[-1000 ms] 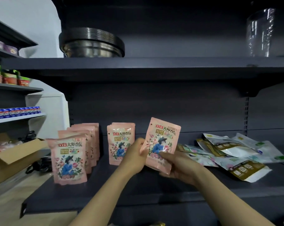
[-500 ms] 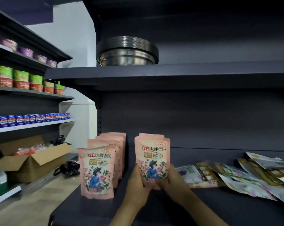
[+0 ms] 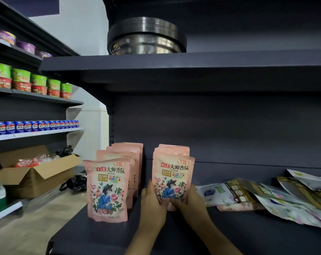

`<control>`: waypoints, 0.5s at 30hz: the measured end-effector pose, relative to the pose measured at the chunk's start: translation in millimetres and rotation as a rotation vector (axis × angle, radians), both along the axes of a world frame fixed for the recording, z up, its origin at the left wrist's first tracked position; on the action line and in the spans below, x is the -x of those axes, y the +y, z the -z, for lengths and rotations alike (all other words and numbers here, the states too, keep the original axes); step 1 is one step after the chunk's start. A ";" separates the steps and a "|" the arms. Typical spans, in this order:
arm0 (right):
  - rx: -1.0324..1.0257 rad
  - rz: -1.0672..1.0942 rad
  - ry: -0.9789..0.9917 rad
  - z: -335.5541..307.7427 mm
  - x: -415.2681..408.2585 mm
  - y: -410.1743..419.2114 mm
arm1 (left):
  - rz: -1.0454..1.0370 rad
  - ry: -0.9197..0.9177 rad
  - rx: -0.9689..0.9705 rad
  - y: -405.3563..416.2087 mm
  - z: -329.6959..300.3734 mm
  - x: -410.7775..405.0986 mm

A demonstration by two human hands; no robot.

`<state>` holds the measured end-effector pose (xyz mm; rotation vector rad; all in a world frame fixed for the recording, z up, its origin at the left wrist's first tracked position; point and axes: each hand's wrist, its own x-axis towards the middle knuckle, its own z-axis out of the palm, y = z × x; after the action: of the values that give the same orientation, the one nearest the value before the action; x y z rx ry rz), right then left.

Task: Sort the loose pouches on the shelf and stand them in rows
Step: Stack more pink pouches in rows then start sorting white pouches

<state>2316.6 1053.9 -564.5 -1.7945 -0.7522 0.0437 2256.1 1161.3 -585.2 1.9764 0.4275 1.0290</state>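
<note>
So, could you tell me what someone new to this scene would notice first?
Probably the pink pouch standing upright at the front of the second row, gripped at its base by the left hand and right hand. Left of it stands a fuller row of matching pink pouches. To the right, a loose heap of mixed pouches lies flat on the dark shelf, and stacked metal bowls sit on the shelf above.

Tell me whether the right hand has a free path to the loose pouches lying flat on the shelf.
Probably yes: the right hand sits just beside the loose pouches, nothing between them, but it holds the pink pouch.
</note>
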 end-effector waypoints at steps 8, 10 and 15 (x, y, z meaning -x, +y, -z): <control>0.035 0.017 0.004 0.9 -0.4 0.7 | -0.043 0.048 0.027 0.7 1.4 -1.9; 0.048 0.030 -0.010 1.8 0.4 0.1 | -0.053 0.074 0.022 -0.9 0.1 -0.9; 0.038 0.073 -0.045 2.2 -0.6 -0.3 | -0.063 0.085 0.001 -3.5 -1.3 -1.6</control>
<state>2317.2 1053.6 -566.7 -1.8634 -0.7212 -0.0313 2257.7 1157.8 -583.9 2.0219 0.5403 0.9861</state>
